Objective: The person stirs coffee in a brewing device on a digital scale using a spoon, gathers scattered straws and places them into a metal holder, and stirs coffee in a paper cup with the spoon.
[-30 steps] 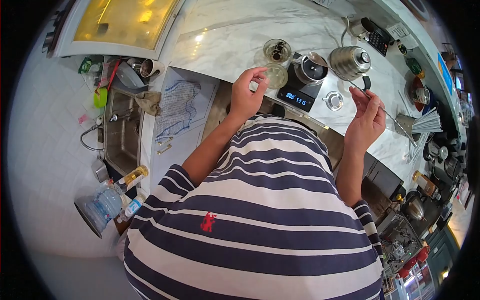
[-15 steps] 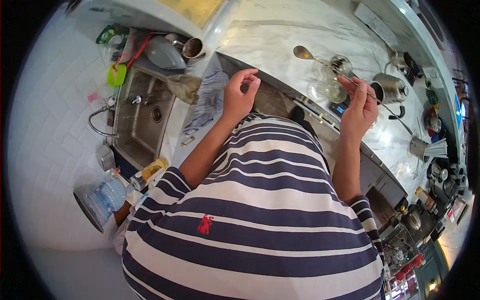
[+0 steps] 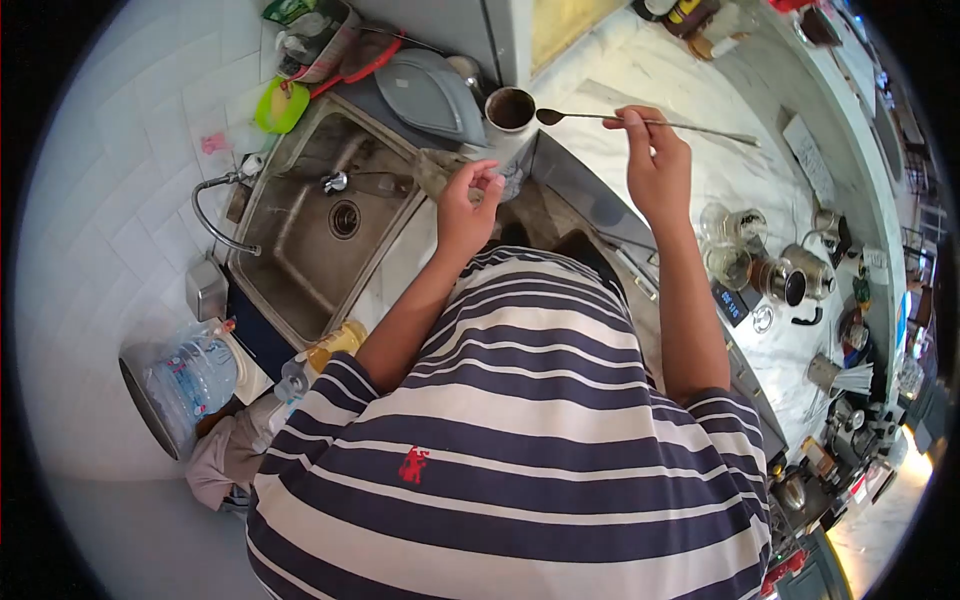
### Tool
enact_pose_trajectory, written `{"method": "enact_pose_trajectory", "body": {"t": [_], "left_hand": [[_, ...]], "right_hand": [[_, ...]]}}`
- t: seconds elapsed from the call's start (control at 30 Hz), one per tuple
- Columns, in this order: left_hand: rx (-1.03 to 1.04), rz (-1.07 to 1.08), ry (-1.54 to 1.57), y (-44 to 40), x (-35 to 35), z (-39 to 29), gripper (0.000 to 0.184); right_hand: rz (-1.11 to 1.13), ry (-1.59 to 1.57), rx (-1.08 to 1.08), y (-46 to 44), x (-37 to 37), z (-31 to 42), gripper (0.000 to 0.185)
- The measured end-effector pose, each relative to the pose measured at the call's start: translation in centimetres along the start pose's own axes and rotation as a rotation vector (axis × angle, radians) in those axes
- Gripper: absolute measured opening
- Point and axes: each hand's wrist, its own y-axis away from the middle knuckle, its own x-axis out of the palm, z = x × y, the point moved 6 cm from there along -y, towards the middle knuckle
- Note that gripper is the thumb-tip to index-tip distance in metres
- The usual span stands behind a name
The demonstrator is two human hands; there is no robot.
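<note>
With your right hand (image 3: pixel 660 170) pinching the long-handled bar spoon (image 3: pixel 700 129) beside the mug (image 3: pixel 511 110) and your left hand (image 3: pixel 468 212) curling loosely, apparently empty, near the cloth (image 3: pixel 433 170), you are risking a knocked rim if your wrist is swinging wide

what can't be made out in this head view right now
- Head view: writing on the paper sign, too small.
- Head view: digits on the scale, too small and blurred.
- Head view: palm of the left hand, hidden by the back of that hand.
- Head view: rest of the yellow panel, cut off by the top edge.
</note>
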Motion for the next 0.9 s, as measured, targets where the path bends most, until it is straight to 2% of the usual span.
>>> {"method": "enact_pose_trajectory", "body": {"t": [0.07, 0.13, 0.23, 0.27, 0.4, 0.57, 0.7, 0.9], "left_hand": [[-0.014, -0.022, -0.001, 0.0, -0.7, 0.7, 0.026], [-0.04, -0.024, 0.017, -0.1, -1.5, 0.6, 0.026], [-0.075, -0.026, 0.009, -0.4, -2.9, 1.0, 0.026], [-0.083, -0.041, 0.002, -0.5, -3.4, 1.1, 0.026], [-0.108, -0.086, 0.004, -1.0, -4.5, 2.0, 0.026], [-0.1, -0.164, 0.029, -1.2, -5.6, 2.5, 0.024], [-0.092, -0.211, 0.025, -1.7, -7.1, 2.8, 0.023], [-0.132, -0.207, 0.076, -1.8, -7.2, 4.0, 0.024]], "right_hand": [[0.053, 0.053, -0.047, -2.0, 2.2, 1.4, 0.026], [0.082, 0.06, -0.201, -4.0, 4.7, 1.8, 0.023], [0.219, 0.148, -0.218, -6.1, 8.3, 1.9, 0.022], [0.266, 0.32, -0.212, -6.9, 9.9, 0.8, 0.023], [0.276, 0.396, -0.291, -8.1, 13.6, 1.4, 0.027], [0.288, 0.507, -0.203, -8.5, 15.8, 2.2, 0.032], [0.148, 0.558, -0.185, -8.0, 16.7, 2.6, 0.034], [0.054, 0.562, -0.041, -7.1, 17.6, 1.3, 0.032]]}}
